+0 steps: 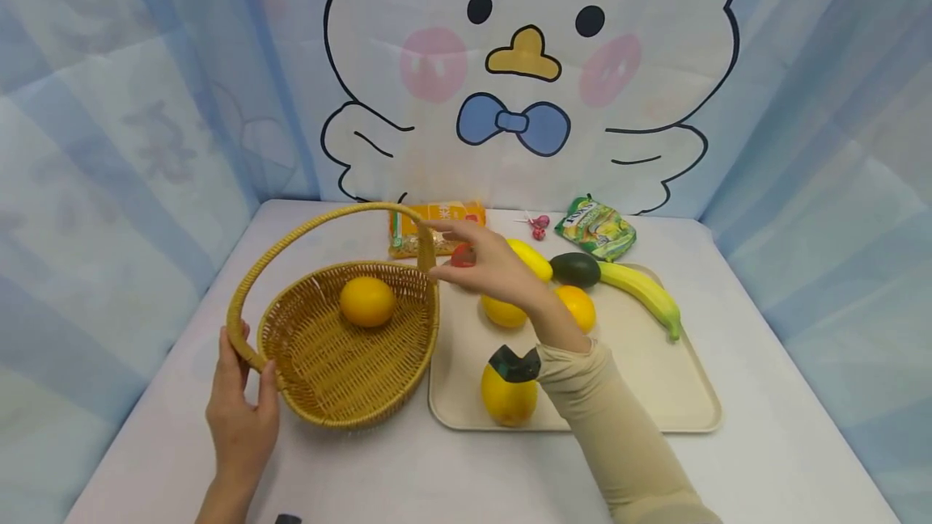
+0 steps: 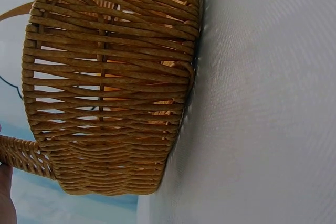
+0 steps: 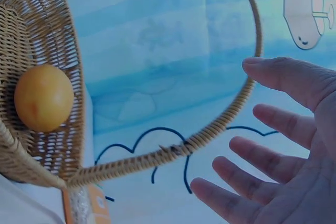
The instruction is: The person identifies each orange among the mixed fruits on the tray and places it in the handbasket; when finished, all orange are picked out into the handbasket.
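A brown wicker basket [image 1: 349, 378] with a tall arched handle stands on the left of the table. Inside it lies a smooth orange-yellow round fruit [image 1: 367, 302], visible in the right wrist view too. My left hand [image 1: 243, 423] grips the handle's left end, thumb on the near side and fingers behind. In the left wrist view, only part of that hand shows beside the handle [image 2: 23, 156]. My right hand [image 1: 491, 265] is raised near the handle's right side. The right wrist view shows its fingers spread, with nothing held, by the handle [image 3: 210, 135].
Right of the basket, a beige tray [image 1: 677, 386] bears a banana [image 1: 644, 293], a dark green fruit [image 1: 575, 269], and several yellow or orange fruits [image 1: 508, 399]. Behind are an orange packet [image 1: 408, 225], lollipops [image 1: 539, 223] and a green packet [image 1: 600, 229]. A red fruit [image 1: 462, 255] is partly hidden.
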`<state>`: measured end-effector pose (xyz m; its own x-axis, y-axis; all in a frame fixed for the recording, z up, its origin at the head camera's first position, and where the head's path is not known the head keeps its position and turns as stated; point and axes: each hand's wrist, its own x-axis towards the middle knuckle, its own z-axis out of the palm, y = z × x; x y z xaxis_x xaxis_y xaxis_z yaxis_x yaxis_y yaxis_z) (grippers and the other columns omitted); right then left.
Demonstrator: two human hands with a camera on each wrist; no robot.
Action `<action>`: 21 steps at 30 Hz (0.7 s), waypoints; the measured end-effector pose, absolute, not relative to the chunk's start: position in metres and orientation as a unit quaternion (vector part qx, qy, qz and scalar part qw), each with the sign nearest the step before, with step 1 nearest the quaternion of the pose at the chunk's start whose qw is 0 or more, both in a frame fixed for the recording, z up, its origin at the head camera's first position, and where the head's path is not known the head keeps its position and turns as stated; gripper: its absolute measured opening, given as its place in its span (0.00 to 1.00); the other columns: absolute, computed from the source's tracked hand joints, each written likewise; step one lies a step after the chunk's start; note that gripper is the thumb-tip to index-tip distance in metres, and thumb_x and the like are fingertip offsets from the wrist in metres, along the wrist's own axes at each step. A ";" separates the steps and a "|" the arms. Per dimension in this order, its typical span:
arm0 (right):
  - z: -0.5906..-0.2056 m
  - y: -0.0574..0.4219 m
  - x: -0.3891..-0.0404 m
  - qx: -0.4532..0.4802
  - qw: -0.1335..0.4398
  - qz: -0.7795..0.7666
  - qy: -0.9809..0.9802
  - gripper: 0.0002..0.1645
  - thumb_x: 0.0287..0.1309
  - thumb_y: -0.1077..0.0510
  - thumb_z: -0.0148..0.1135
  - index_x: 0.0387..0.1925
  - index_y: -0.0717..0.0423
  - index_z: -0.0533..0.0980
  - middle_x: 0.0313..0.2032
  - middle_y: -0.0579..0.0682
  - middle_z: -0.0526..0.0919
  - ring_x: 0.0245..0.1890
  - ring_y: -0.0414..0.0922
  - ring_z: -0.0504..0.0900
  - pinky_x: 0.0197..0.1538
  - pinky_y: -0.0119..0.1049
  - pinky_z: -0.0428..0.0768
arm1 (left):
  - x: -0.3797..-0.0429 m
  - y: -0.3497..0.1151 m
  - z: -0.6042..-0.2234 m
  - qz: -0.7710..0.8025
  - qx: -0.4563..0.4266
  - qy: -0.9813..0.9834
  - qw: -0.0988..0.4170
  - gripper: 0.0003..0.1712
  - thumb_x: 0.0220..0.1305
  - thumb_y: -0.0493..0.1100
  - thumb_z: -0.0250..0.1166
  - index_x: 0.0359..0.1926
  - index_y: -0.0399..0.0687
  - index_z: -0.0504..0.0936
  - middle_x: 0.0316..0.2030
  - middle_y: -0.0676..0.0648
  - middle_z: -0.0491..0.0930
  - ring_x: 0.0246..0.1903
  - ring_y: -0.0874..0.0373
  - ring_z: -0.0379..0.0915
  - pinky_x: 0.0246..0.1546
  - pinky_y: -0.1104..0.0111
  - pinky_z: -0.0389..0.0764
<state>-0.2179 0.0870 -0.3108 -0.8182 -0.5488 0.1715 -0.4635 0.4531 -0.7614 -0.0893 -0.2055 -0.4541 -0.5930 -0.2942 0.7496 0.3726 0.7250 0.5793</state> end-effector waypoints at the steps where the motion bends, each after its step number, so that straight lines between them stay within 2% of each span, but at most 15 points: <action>1: -0.309 0.091 -0.217 -0.294 0.046 -0.432 0.852 0.36 0.54 0.51 0.67 0.65 0.44 0.66 0.63 0.47 0.71 0.63 0.48 0.70 0.64 0.47 0.74 | -0.089 -0.206 -0.454 -0.371 -0.024 -0.812 0.450 0.43 0.56 0.23 0.60 0.71 0.38 0.54 0.63 0.33 0.68 0.67 0.71 0.57 0.60 0.91 0.60; 7: -0.303 0.110 -0.214 -0.274 0.041 -0.430 0.860 0.37 0.55 0.51 0.66 0.66 0.44 0.65 0.66 0.48 0.68 0.64 0.49 0.68 0.66 0.49 0.72 | -0.089 -0.205 -0.454 -0.373 -0.023 -0.810 0.452 0.43 0.55 0.22 0.60 0.71 0.39 0.54 0.63 0.33 0.68 0.66 0.72 0.57 0.60 0.90 0.61; 16: -0.304 0.132 -0.213 -0.254 0.035 -0.433 0.864 0.35 0.56 0.51 0.65 0.65 0.42 0.66 0.67 0.45 0.65 0.66 0.49 0.65 0.68 0.50 0.70 | -0.089 -0.205 -0.455 -0.380 -0.018 -0.811 0.445 0.44 0.55 0.22 0.60 0.71 0.39 0.54 0.63 0.35 0.67 0.66 0.72 0.57 0.60 0.91 0.61; 21: -0.310 0.142 -0.210 -0.245 0.044 -0.439 0.863 0.38 0.57 0.53 0.65 0.67 0.45 0.62 0.68 0.46 0.64 0.66 0.51 0.65 0.66 0.52 0.71 | -0.089 -0.205 -0.454 -0.382 -0.012 -0.812 0.441 0.45 0.54 0.22 0.61 0.71 0.40 0.54 0.64 0.35 0.68 0.66 0.73 0.57 0.60 0.91 0.61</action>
<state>-0.2102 0.1415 -0.3097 -0.8757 -0.4620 0.1401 -0.3852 0.4938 -0.7796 -0.0887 -0.2045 -0.4537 -0.6105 -0.3178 0.7254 0.3557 0.7084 0.6096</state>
